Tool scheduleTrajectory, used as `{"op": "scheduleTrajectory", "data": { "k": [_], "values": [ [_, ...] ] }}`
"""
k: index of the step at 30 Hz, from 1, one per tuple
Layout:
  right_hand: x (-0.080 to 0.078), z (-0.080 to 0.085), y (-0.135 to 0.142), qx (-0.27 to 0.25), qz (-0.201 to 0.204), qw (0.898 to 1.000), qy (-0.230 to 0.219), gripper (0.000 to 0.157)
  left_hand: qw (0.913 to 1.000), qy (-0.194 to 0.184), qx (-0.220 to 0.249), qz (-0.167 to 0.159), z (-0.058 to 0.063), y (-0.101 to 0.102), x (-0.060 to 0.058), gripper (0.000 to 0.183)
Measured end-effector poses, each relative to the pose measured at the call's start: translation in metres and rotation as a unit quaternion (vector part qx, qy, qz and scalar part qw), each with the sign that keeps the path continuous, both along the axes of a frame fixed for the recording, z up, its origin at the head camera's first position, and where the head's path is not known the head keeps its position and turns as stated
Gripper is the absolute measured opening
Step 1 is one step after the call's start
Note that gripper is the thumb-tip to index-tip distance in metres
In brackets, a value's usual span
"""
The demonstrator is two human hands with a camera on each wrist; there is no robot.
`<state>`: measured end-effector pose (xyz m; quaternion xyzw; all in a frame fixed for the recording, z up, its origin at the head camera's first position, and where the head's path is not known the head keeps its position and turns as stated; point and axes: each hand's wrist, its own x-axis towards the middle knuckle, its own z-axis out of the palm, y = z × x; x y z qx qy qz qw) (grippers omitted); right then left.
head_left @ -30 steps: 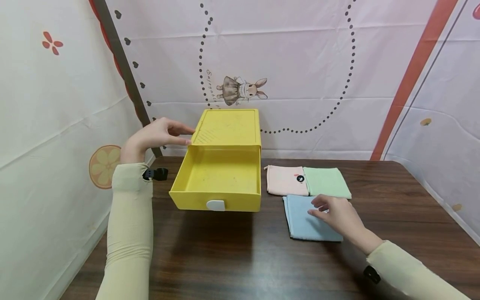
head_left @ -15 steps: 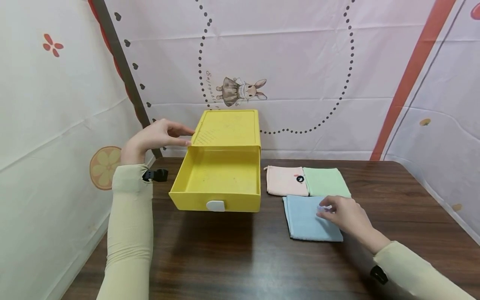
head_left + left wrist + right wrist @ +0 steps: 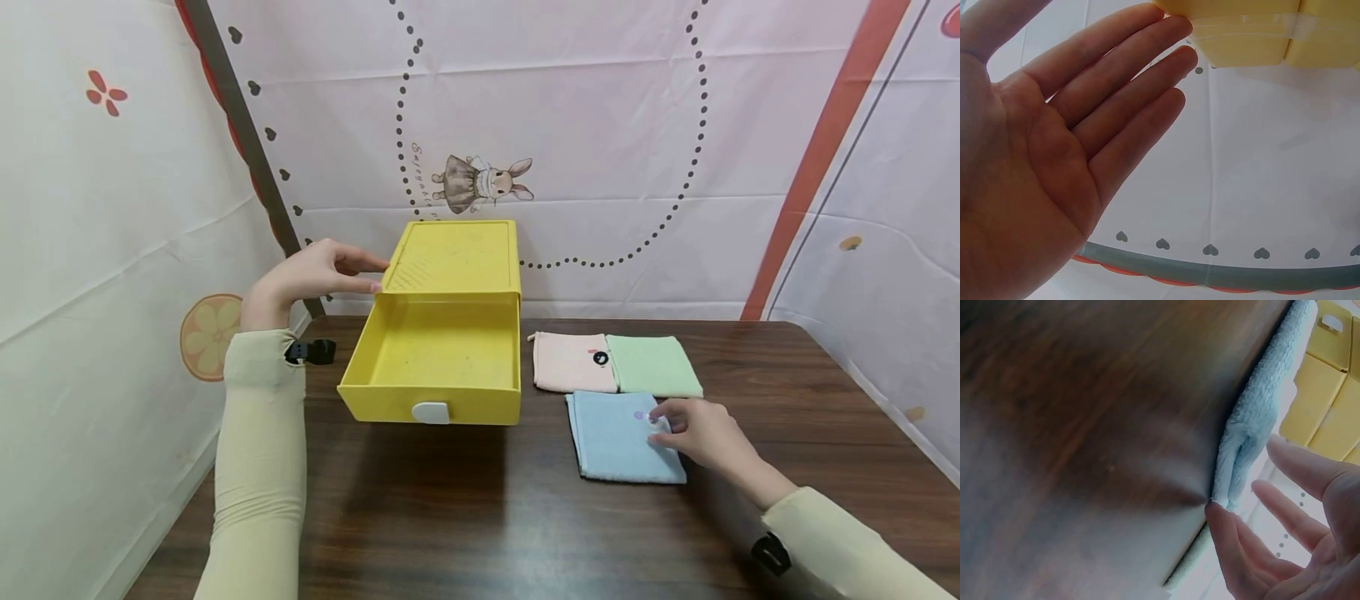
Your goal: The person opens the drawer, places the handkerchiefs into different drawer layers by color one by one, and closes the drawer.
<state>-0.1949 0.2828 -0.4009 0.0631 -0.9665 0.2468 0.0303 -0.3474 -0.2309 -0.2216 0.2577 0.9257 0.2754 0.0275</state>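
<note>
A yellow drawer box point(image 3: 457, 258) stands left of centre with its drawer point(image 3: 435, 346) pulled out; nothing lies inside the drawer. My left hand point(image 3: 318, 271) touches the box's left side near the top with its fingertips, its fingers straight in the left wrist view. To the right lies a folded blue towel point(image 3: 611, 442) with a small purple motif. My right hand point(image 3: 708, 433) is at the towel's right side, thumb and fingers spread apart around its edge. One fingertip meets the towel's lower corner in the right wrist view.
Behind the blue towel lie a folded pink towel point(image 3: 566, 362) with a black round mark and a folded green towel point(image 3: 652, 365), side by side. All of them lie on a dark wooden table point(image 3: 555, 542). Printed curtains point(image 3: 615, 125) enclose its back and sides.
My right hand has slid to the right across the blue towel to its right edge, uncovering the purple motif. The left hand and the yellow box stay as they were.
</note>
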Motion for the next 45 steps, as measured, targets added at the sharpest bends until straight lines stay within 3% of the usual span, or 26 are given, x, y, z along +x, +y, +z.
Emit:
{"op": "scheduleTrajectory", "data": {
  "k": [16,27,37,45],
  "values": [
    [-0.003,-0.001,0.009,-0.031,0.005,0.997,-0.071,0.041,1.0,0.002,-0.006,0.0,0.0,0.0,0.0,0.049],
    [-0.004,-0.001,0.011,-0.049,0.004,0.994,-0.093,0.045,1.0,0.0,-0.007,0.007,0.0,0.0,0.001,0.049],
    [-0.005,-0.001,0.011,-0.147,0.011,0.979,-0.142,0.046,0.9999,-0.005,-0.004,0.012,0.003,0.003,0.006,0.047],
    [-0.005,0.0,0.011,-0.158,0.031,0.977,-0.141,0.047,1.0,0.001,-0.005,0.006,-0.001,-0.001,-0.001,0.049]
  ]
}}
